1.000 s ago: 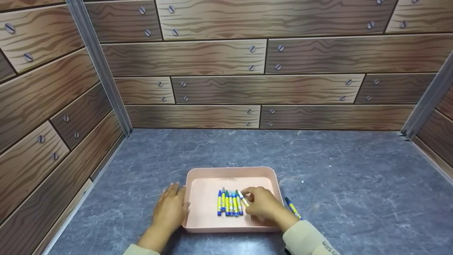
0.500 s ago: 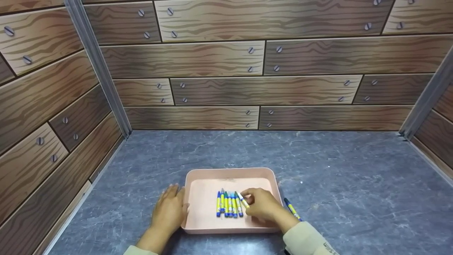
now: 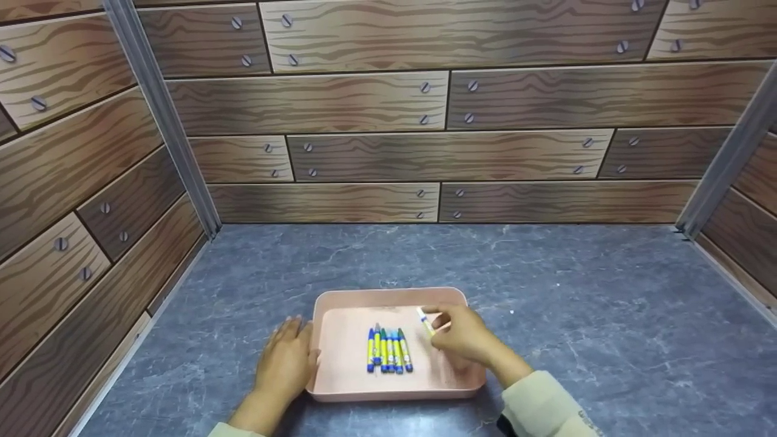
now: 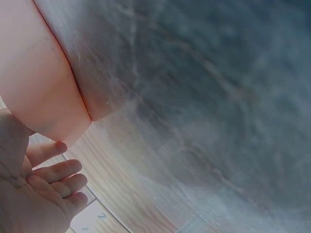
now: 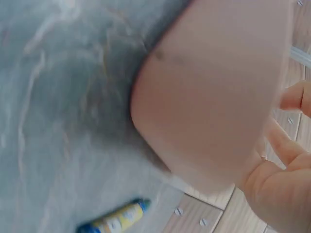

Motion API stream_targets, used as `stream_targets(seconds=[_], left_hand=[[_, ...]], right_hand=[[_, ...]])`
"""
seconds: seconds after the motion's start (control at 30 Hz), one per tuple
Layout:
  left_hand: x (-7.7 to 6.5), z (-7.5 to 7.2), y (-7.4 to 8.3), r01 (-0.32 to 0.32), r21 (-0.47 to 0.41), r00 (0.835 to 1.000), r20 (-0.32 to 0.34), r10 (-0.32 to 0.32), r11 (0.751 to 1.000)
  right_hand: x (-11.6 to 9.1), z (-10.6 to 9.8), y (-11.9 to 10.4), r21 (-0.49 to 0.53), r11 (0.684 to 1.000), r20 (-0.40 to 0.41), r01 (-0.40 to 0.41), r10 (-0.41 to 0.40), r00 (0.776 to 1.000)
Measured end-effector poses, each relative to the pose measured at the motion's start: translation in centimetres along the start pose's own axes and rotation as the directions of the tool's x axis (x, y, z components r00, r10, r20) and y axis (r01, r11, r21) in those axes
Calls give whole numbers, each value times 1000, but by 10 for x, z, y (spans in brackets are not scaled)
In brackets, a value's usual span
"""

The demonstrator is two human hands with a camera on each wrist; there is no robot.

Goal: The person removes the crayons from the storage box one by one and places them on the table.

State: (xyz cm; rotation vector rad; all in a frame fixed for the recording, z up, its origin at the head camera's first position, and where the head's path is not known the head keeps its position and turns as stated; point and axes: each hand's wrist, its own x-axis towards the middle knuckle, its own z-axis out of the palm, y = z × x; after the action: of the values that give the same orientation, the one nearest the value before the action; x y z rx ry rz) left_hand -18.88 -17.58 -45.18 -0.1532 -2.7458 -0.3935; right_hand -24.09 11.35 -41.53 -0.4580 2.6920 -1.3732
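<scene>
A pink tray (image 3: pixel 340 297) sits on the grey table, with a row of several blue-and-yellow crayons (image 3: pixel 388 351) lying side by side in it. My right hand (image 3: pixel 462 335) hovers over the tray's right half and pinches one crayon (image 3: pixel 425 320), held tilted above the tray floor and apart from the row. My left hand (image 3: pixel 285 363) rests with straight fingers against the tray's left wall. The left wrist view shows the tray's corner (image 4: pixel 43 87) beside the relaxed fingers (image 4: pixel 53 172). In the right wrist view the tray's underside (image 5: pixel 214 97) fills the frame.
One more crayon (image 5: pixel 114 221) lies on the grey marbled table (image 3: pixel 576 315) outside the tray; in the head view my right sleeve (image 3: pixel 546 406) hides it. Wood-patterned walls (image 3: pixel 437 145) close in the table at the back and on both sides.
My right hand has lifted one crayon off the right end of the row and carried it up and away toward the tray's far right. The left hand stays against the tray.
</scene>
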Motion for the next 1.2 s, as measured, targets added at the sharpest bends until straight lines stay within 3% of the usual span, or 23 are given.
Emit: stream_targets(seconds=[0.23, 0.53, 0.97, 1.2], left_hand=[[0, -2, 1, -1, 2, 1000, 3, 1, 1000], [0, -2, 0, -10, 8, 1000, 1, 10, 1000], [-1, -3, 0, -7, 7, 1000, 21, 7, 1000], [-1, -3, 2, 4, -6, 1000, 26, -4, 1000]], right_hand=[[-8, -33, 5, 65, 996, -42, -58, 60, 997], [-29, -67, 36, 20, 993, -95, -113, 114, 989], [-53, -73, 81, -44, 979, -111, -198, 192, 975], [-60, -72, 90, -78, 985, -91, -154, 147, 985]])
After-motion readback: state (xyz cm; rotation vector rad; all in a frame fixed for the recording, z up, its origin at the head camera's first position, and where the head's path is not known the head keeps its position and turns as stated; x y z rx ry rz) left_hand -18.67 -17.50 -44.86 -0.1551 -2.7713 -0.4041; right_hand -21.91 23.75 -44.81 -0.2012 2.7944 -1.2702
